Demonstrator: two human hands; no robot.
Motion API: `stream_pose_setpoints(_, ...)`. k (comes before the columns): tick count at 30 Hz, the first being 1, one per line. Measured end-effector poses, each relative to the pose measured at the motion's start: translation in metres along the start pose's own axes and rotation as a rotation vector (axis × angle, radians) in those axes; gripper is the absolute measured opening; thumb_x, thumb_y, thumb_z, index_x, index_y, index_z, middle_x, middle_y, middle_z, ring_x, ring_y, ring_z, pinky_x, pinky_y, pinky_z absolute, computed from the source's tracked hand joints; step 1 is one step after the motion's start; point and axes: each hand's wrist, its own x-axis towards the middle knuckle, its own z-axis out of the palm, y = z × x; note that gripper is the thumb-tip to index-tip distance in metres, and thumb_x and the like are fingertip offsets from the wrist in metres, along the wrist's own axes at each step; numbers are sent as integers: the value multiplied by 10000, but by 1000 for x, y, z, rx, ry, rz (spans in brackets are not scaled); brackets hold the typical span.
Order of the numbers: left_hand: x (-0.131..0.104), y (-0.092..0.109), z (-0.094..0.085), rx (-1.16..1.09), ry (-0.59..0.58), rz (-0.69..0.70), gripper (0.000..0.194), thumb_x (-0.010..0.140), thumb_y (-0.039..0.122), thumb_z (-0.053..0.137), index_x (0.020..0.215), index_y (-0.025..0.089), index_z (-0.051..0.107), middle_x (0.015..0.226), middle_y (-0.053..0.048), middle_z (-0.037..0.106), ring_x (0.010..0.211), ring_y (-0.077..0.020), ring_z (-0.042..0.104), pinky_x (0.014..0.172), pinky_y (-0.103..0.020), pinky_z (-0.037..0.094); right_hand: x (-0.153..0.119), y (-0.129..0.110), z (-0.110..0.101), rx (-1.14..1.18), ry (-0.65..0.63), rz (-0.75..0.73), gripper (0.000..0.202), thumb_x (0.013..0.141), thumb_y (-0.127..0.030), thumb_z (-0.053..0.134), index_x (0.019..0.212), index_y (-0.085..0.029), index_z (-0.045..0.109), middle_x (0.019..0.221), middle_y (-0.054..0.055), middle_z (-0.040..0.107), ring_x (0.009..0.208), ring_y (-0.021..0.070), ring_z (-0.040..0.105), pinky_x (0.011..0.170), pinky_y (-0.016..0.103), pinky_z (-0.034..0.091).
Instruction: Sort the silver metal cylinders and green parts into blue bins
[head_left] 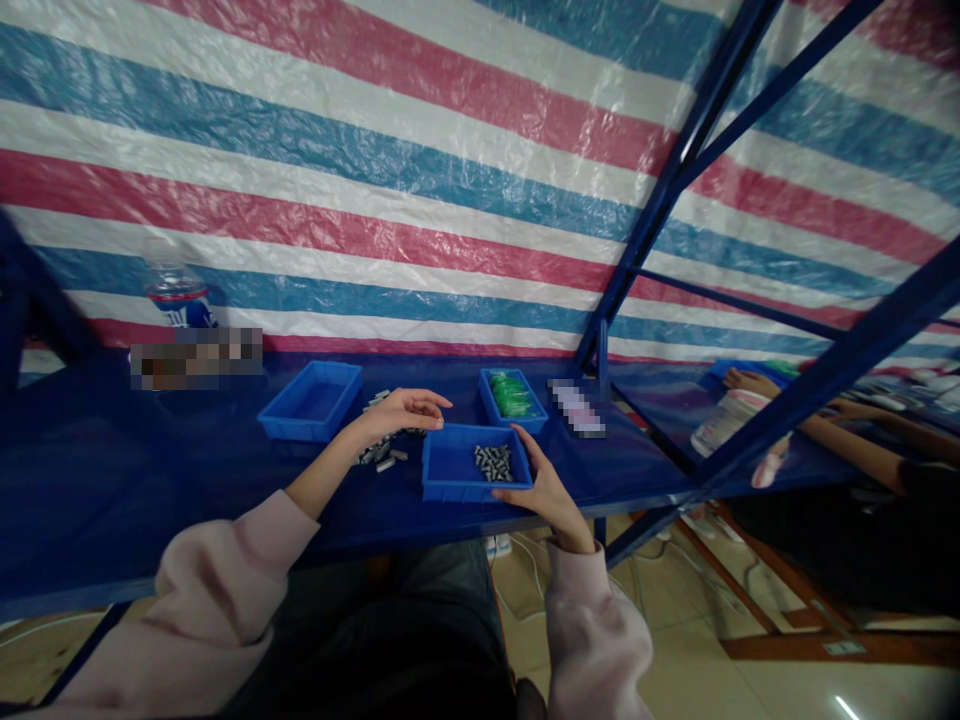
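Observation:
A blue tray (pixel 450 490) stands near the table's front edge, with small dark and silvery pieces (pixel 493 463) gathered at its right side. My right hand (pixel 541 482) grips the right end of this tray, thumb and fingers on its walls. Over the tray's left back corner is my left hand (pixel 405 412), fingers apart and slightly curled, with nothing visible in it. Loose silvery pieces (pixel 386 462) lie on the table beneath and beside my left hand, which partly hides them.
An empty blue tray (pixel 309 402) is at the left. Behind the held tray, another tray (pixel 489 408) contains green packets (pixel 511 393). A bottle (pixel 180 300) stands back left. Blue metal bars (pixel 675 180) rise at right, past which a person's arms (pixel 855 438) reach over the table.

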Motion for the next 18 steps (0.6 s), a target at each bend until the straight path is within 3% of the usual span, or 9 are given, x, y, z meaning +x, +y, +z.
stream_pose_setpoints(5, 2, -2, 0, 126, -63, 44, 404, 714, 278, 709, 1095, 159, 653, 904, -58, 728, 830, -169, 673, 747, -279, 506, 0, -1, 0, -5, -5, 7, 1068, 535, -371, 866, 1441, -261, 313, 1455, 90, 403, 1343, 299, 383, 1130, 473, 282)
stream_pose_setpoints(10, 8, -19, -5, 541, 146, 147, 335, 887, 365, 505, 1112, 162, 649, 982, -80, 732, 905, -197, 674, 773, -311, 524, 0, -1, -1, 5, -10, 14, 1064, 538, -365, 865, 1443, -272, 313, 1436, 82, 430, 1349, 300, 376, 1128, 478, 286)
stream_pose_setpoints(14, 9, -33, -8, 722, 171, 180, 250, 797, 205, 598, 1028, 197, 695, 1127, -75, 697, 1096, -234, 607, 1012, -396, 417, 0, 2, -2, 5, -23, 6, 1065, 549, -366, 861, 1449, -280, 298, 1439, 78, 426, 1352, 297, 374, 1128, 475, 290)
stream_pose_setpoints(18, 10, -39, -7, 856, 120, 204, 298, 774, 132, 594, 1046, 191, 702, 1201, -103, 663, 1174, -257, 568, 1069, -419, 354, 1, 3, -2, 0, -28, 5, 1079, 545, -362, 862, 1455, -267, 290, 1438, 89, 423, 1352, 306, 372, 1127, 477, 288)
